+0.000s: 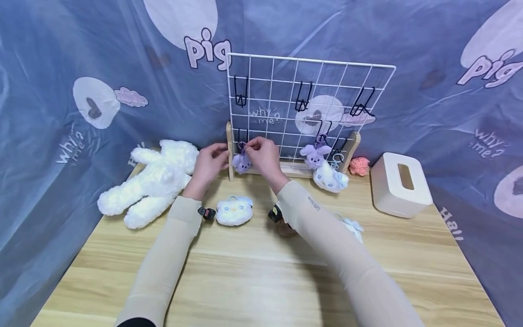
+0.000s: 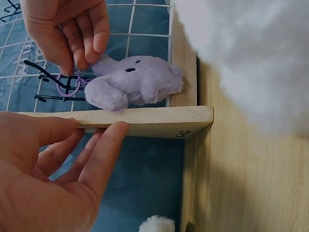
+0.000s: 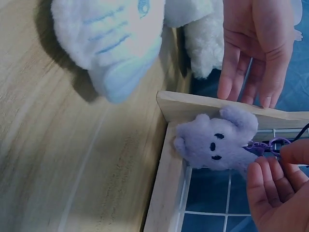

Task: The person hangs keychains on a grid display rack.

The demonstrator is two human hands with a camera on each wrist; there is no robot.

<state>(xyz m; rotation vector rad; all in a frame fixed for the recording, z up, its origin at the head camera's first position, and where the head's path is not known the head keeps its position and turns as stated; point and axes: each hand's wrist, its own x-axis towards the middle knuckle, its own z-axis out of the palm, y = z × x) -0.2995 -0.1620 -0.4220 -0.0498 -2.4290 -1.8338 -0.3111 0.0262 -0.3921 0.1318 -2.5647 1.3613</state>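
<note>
My right hand [image 1: 263, 156] pinches the purple ring [image 2: 59, 87] of a small purple plush keychain [image 3: 212, 140] with long ears. In the left wrist view the ring overlaps a black hook [image 2: 36, 67] low on the left side of a white wire grid [image 1: 273, 79]. The plush hangs face outward beside the stand's left wooden post [image 2: 159, 114]. From the outer side, my left hand [image 1: 208, 165] touches this post with its fingertips, its fingers extended. Part of the ring lies hidden behind the right fingers in the head view.
Another purple plush [image 1: 314, 156] and a white plush keychain [image 1: 330, 177] hang at the grid's lower right. A white plush keychain [image 1: 234, 211] lies between my forearms. A large white plush toy [image 1: 157, 184] lies left, a pink pompom [image 1: 359, 166] and tissue box [image 1: 398, 190] stand right.
</note>
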